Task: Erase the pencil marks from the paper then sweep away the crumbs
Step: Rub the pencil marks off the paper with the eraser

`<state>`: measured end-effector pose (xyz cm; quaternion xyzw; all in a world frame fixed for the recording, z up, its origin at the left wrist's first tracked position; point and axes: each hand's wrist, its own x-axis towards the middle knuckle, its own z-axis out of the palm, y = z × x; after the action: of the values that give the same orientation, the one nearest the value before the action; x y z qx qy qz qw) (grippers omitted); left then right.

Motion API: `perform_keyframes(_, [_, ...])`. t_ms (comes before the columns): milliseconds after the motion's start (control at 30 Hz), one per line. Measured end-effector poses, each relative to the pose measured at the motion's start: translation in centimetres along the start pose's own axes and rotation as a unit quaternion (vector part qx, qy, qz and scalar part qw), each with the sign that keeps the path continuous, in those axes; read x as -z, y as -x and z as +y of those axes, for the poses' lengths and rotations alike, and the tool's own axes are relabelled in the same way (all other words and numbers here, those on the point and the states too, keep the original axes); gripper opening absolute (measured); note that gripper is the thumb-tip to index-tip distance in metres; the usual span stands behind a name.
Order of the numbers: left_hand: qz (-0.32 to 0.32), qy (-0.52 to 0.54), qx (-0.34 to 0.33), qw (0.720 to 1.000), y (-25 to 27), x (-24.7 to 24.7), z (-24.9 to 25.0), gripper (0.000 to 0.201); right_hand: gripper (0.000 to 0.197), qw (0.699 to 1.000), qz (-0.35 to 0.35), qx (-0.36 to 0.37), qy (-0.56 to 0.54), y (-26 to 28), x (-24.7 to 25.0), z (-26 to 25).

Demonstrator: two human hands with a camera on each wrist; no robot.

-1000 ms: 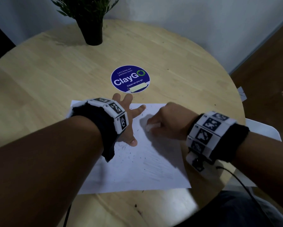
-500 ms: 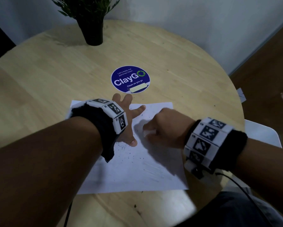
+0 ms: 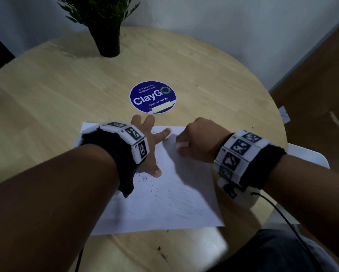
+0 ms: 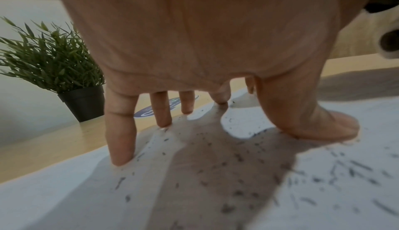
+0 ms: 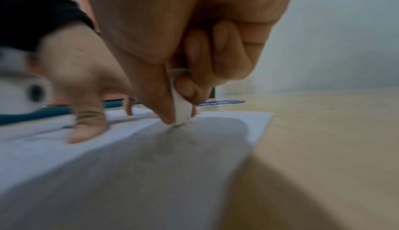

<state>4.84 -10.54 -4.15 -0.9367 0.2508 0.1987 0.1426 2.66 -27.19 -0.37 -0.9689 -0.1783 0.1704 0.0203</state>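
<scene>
Your right hand [image 3: 201, 141] pinches a white eraser [image 5: 181, 109], its tip pressed to the paper [image 3: 164, 209] at centre frame on the round table [image 3: 47, 91]. Your left hand [image 3: 151, 146] spreads flat, fingertips [image 4: 121, 157] holding the sheet. Dark crumbs [image 3: 151, 185] scatter below your left thumb, lower centre.

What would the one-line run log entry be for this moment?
phase: erasing | left hand: fingers spread, pressing paper flat | right hand: pinching eraser, tip on paper | crumbs: not yet swept
</scene>
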Motion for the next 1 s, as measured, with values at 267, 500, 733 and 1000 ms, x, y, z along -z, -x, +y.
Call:
perform_keyframes(267, [0.001, -0.001, -0.005, 1.0, 0.1, 0.1, 0.0, 0.116, 0.024, 0.999, -0.01, 0.014, 0.034, 0.0, 0.6, -0.6])
perform_keyframes(500, [0.005, -0.001, -0.007, 1.0, -0.1, 0.0, -0.2, 0.117, 0.023, 0.998, -0.041, 0.031, 0.044, 0.6, 0.3, -1.6])
perform_keyframes(733, [-0.015, -0.009, -0.002, 1.0, -0.2, 0.3, -0.1, 0.118, 0.022, 0.996, -0.053, 0.069, 0.033, 1.7, -0.8, -2.3])
perform_keyframes(1000, [-0.026, -0.003, 0.0, 1.0, -0.2, 0.5, -0.1, 0.116, 0.025, 0.996, -0.042, 0.07, 0.03, 1.9, -1.0, -2.0])
